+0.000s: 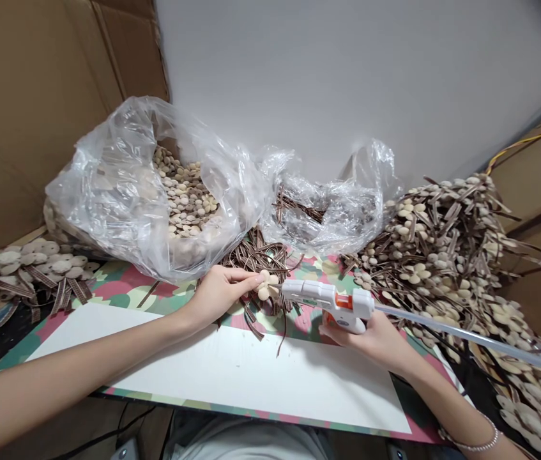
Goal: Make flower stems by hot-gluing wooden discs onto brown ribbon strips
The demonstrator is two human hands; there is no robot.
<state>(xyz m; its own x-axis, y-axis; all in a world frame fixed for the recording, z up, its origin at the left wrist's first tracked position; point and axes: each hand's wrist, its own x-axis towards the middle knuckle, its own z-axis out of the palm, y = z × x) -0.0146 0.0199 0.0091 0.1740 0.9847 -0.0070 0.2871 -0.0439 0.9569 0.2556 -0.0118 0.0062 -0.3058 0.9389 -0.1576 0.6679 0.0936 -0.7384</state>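
Note:
Between the thumb and fingers of my left hand (220,294) is a small cream fabric flower (268,285), held up over the middle of the table. My right hand (375,342) is wrapped round the handle of a white and orange hot glue gun (330,300). Its nozzle points left, right beside the flower; whether it touches, I cannot tell. A long clear glue stick (466,342) runs out of the gun's back end to the right. Just behind my left fingertips lies a loose heap of brown ribbon strips (260,255).
A clear plastic bag (121,185) full of flowers stands at the back left, with a smaller bag (342,214) of ribbons beside it. Beribboned flowers pile up in a heap (442,243) at right and a cluster (35,265) at left. White paper (251,377) covers the camouflage-patterned mat (126,281).

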